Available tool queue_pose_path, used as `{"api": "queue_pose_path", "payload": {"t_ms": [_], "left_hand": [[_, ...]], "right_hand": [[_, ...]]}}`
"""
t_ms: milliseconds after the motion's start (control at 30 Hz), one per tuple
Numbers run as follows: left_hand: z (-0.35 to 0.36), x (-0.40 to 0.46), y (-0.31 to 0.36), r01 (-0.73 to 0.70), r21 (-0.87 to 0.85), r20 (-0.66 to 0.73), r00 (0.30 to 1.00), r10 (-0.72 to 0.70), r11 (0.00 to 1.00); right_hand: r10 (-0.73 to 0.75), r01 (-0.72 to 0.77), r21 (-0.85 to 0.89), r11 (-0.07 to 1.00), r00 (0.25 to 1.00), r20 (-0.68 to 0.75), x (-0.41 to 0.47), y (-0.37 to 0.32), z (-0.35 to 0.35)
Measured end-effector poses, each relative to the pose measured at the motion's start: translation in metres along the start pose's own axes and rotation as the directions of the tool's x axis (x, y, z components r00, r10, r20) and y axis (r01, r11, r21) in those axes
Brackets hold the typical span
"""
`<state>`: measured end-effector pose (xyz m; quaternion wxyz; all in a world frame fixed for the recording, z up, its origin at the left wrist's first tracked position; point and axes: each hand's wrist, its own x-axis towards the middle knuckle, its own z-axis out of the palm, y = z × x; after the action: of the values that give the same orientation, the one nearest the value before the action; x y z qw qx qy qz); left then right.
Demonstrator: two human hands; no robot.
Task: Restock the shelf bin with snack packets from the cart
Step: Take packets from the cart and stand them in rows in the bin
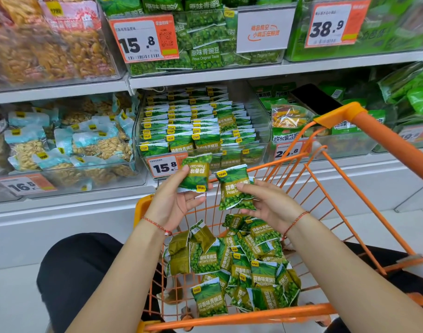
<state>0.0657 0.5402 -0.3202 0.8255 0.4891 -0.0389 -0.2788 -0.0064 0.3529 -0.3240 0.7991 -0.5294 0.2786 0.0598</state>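
Holding one green pea packet (195, 173) upside down, the left hand (175, 200) pinches it between thumb and curled fingers at the middle of the frame. Just beside it, the right hand (268, 203) grips a second packet (234, 188) upright, thumb across its front and fingers behind. Both hover above the orange cart (335, 186), where more packets (239, 263) lie heaped in the lower middle. Directly above the hands sits the clear shelf bin (263, 140), with rows of matching packets inside.
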Motion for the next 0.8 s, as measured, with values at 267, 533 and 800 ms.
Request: {"api": "queue_pose_path", "payload": {"t_ms": [267, 533, 800], "left_hand": [[-0.006, 0.002, -0.004, -0.087, 0.225, 0.154, 0.987, 0.053, 0.970], [0.001, 0.003, -0.015, -0.066, 0.352, 0.059, 0.997, 0.048, 0.933], [0.010, 0.003, -0.026, -0.163, 0.523, -0.140, 0.952, 0.273, 0.836]], "right_hand": [[0.006, -0.007, -0.016, 1.000, 0.998, -0.070, 0.004, 0.001, -0.007], [0.046, -0.041, -0.059, 0.997, 0.995, 0.087, 0.002, 0.004, -0.002], [0.026, -0.044, 0.092, 0.995, 0.982, 0.188, -0.005, 0.002, 0.000]]}}
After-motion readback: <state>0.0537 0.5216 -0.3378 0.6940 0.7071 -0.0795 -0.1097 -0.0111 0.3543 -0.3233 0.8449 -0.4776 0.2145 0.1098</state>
